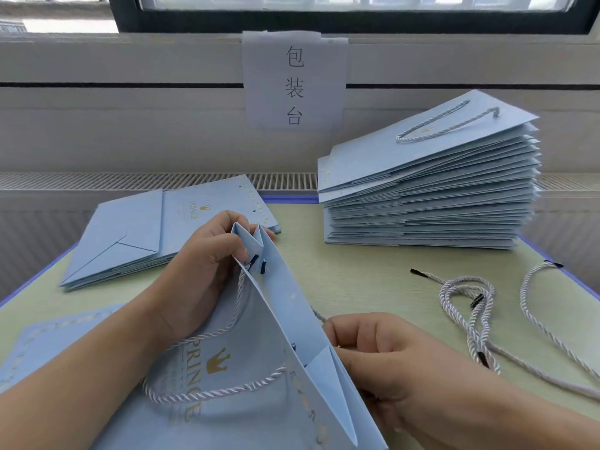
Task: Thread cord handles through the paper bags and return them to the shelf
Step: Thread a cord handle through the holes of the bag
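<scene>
Matte blue paper bag (pixel 276 306) is pinched at its far gusset by left hand (pixel 201 271); twisted white cord (pixel 207 389) is looped across it; right hand (pixel 383 362) fingers curled at near gusset, apparently gripping it.

One head camera, looking forward and down.

It is worn on the person's head and sits very near the counter (pixel 357 280). The near edge of the view cuts both forearms; at the far side it faces a wall and a window (pixel 324 4).
</scene>
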Tool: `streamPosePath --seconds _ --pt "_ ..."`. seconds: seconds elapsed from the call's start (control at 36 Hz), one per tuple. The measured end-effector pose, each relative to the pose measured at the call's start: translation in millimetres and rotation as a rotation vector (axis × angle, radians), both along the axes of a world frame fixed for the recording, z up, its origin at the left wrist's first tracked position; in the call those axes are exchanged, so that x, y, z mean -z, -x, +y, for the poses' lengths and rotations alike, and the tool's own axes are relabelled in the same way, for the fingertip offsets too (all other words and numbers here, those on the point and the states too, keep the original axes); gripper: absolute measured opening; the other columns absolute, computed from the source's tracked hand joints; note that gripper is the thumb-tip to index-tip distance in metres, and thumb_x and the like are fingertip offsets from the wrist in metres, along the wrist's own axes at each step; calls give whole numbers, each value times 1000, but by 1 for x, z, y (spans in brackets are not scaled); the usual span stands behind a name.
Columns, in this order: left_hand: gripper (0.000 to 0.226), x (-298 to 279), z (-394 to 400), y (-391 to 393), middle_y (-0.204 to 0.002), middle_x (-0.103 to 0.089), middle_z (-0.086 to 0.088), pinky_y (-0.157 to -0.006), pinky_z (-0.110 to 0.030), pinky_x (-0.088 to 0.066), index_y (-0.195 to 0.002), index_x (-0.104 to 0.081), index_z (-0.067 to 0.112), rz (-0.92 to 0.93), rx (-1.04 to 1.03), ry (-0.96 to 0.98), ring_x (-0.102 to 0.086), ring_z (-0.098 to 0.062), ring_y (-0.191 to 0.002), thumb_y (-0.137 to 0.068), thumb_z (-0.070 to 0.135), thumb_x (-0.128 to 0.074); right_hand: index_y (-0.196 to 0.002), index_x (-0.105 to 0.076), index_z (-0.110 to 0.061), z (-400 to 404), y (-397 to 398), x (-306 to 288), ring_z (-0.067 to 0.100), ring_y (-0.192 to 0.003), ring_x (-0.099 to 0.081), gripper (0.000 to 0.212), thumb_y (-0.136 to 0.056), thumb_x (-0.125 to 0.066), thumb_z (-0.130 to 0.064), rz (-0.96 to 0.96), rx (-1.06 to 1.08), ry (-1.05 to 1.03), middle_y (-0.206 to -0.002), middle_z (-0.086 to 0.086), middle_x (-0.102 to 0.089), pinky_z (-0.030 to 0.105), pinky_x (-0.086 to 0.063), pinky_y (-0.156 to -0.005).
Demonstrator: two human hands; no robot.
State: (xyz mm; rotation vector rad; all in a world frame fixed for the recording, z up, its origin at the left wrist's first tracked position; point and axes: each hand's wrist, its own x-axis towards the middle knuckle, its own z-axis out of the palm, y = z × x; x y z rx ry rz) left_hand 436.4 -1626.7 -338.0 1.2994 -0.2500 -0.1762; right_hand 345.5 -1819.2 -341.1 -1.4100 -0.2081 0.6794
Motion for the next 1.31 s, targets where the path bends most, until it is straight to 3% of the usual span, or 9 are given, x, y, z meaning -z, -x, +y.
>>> streamPosePath --seconds 0.14,0.28,0.47,0.61,0.69,0.86,1.03,1.14,1.31 --pt "29 0 -1 1 -82 -65 -4 -59 -30 -48 -78 -43 13 -6 10 11 -56 -17 -60 -52 0 -43 -103 -74 -11 0 2 0 13 -97 -66 28 -83 -63 4 -170 -162 15 -101 3 -72 25 -52 -83" --pt "29 -1 -2 2 -81 -65 -4 -55 -28 -50 -77 -43 12 -18 20 15 -57 -17 -58 -51 -1 -44 -102 -73 -12 -2 1 -4 11 -95 -66 27 -86 -61 6 -193 -177 8 -99 2 -72 21 -50 -78" --pt "29 -1 0 3 -82 -66 -4 -56 -28 -50 -78 -44 11 -17 23 20 -57 -17 -59 -52 -2 -45 -68 -67 -8 -9 -4 -1 19 -49 -56 5 -64 -69 -6 -1 97 -71 -66 16 -64 22 -48 -46" --pt "29 -3 0 2 -83 -65 -5 -65 -35 -45 -79 -44 12 -12 14 28 -56 -19 -59 -53 -2 -45 -106 -72 -9 -6 -2 0 36 -101 -62 31 -76 -70 -13 22 -155 -26 -111 26 -66 31 -52 -83" --pt "35 -2 2 1 -84 -65 -6 -63 -37 -47 -76 -47 13 -18 23 23 -57 -18 -60 -45 -1 -53 -103 -76 -18 -6 -1 -1 22 -96 -66 26 -82 -64 -8 -33 -205 19 -106 13 -71 29 -51 -87" --pt "29 -2 2 1 -84 -66 -5 -57 -30 -50 -78 -45 12 -25 27 20 -58 -15 -60 -53 -1 -45 -101 -75 -18 -1 3 2 45 -95 -65 27 -83 -56 -12 -473 -24 270 -95 21 -71 57 -52 -79" --pt "29 -2 1 3 -85 -66 -5 -59 -32 -49 -79 -45 12 -31 21 10 -57 -17 -60 -54 -2 -45 -94 -71 -17 -6 1 5 29 -71 -61 22 -80 -54 -17 -734 1 395 -77 12 -66 38 -48 -61" --pt "29 -2 1 4 -86 -66 -5 -60 -33 -48 -79 -45 12 -31 19 -3 -57 -16 -61 -54 -1 -46 -86 -61 -23 -7 1 4 -3 -57 -43 16 -77 -49 -28 -1077 75 623 -65 -12 -48 7 -31 -52" --pt "29 -3 2 3 -88 -66 -5 -58 -31 -50 -80 -46 12 -28 16 9 -58 -16 -60 -55 -1 -46 -69 -70 -22 -6 2 -3 4 -53 -57 13 -74 -62 -13 -584 60 226 -59 -3 -63 16 -44 -53"
